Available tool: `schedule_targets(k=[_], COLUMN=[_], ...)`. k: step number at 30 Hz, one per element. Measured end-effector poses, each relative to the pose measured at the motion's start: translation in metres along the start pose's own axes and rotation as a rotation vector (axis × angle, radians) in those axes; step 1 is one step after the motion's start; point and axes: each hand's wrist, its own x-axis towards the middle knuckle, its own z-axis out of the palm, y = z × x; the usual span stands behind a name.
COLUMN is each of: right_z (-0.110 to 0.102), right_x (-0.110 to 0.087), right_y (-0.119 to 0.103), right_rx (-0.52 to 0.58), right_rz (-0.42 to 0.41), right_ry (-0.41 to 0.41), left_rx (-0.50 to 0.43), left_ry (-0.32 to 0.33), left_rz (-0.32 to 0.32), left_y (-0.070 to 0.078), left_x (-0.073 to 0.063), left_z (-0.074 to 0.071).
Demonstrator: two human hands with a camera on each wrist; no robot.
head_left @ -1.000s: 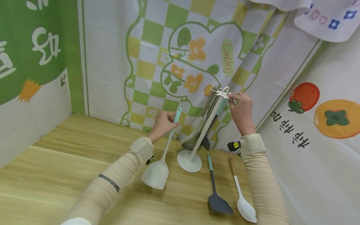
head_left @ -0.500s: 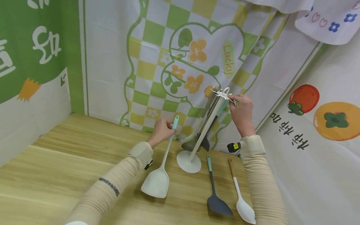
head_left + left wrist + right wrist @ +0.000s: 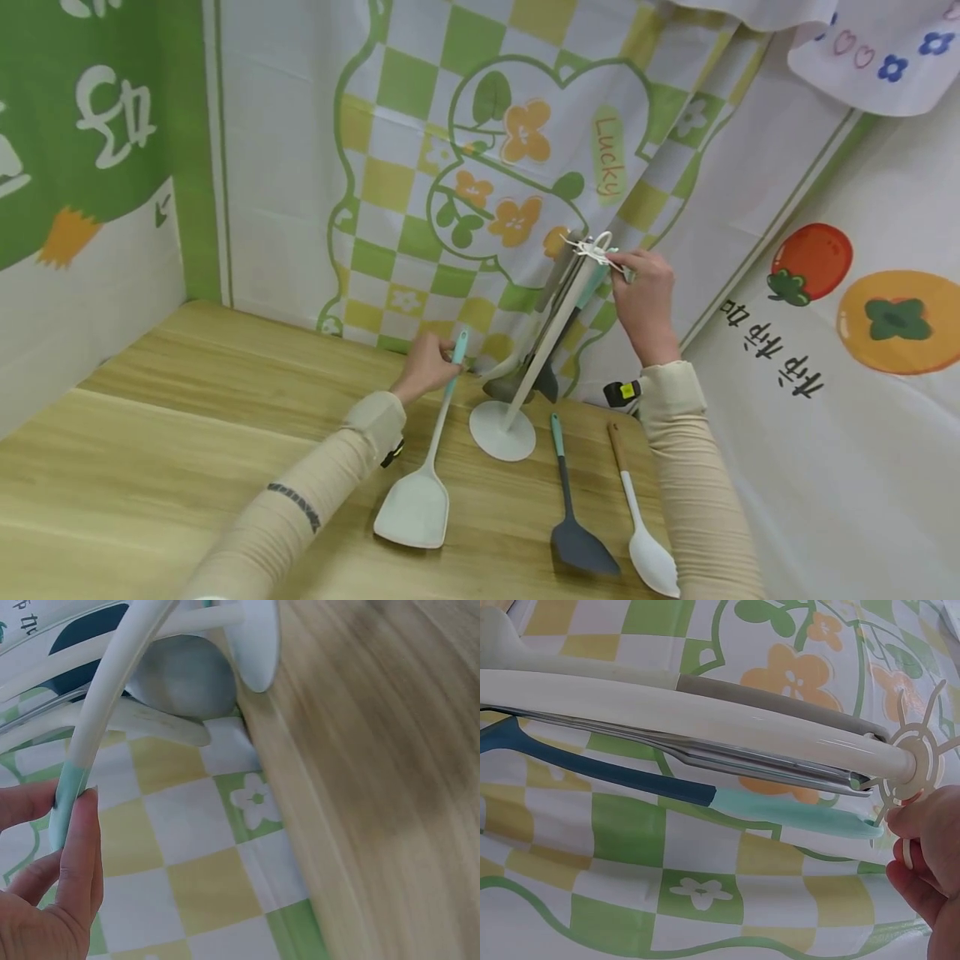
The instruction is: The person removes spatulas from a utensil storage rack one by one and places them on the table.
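Observation:
My left hand (image 3: 427,367) pinches the mint-green handle of a white spatula (image 3: 414,510). Its broad blade hangs low at the table, and I cannot tell if it touches. In the left wrist view the thumb and fingers grip the handle (image 3: 69,796). A white utensil stand (image 3: 502,431) with a round base stands just right of the spatula. My right hand (image 3: 647,296) pinches one hook of the stand's top ring (image 3: 911,761). On the stand hang a utensil with a mint-and-dark-blue handle (image 3: 787,814), metal tongs (image 3: 765,769) and a grey-handled utensil (image 3: 780,705).
A dark grey spatula (image 3: 581,546) with a mint handle lies on the wooden table (image 3: 187,433), right of the stand. Beside it lies a white spoon (image 3: 652,560) with a wooden handle. A checkered curtain (image 3: 405,183) hangs close behind the stand.
My left hand has lowered the white spatula, moving it down and slightly left toward the table. My right hand stays on the stand's hook.

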Motion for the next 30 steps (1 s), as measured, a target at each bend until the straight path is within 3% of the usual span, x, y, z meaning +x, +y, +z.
schedule_targets(k=[7,22,30], right_z=[0.000,-0.002,-0.001], right_x=[-0.001,0.001,0.001], right_y=[0.002,0.001,0.001], right_rx=[0.000,-0.014,-0.027], right_rz=[-0.008,-0.020,-0.020], right_ry=[-0.021,-0.026,-0.009], left_rx=[0.010,0.027,-0.083], left_ry=[-0.034,-0.026,-0.053], left_rz=[-0.018,-0.030,-0.105], left_y=[-0.009,-0.023,-0.035], left_x=[-0.004,0.006,0.012], left_z=[0.006,0.018,0.020])
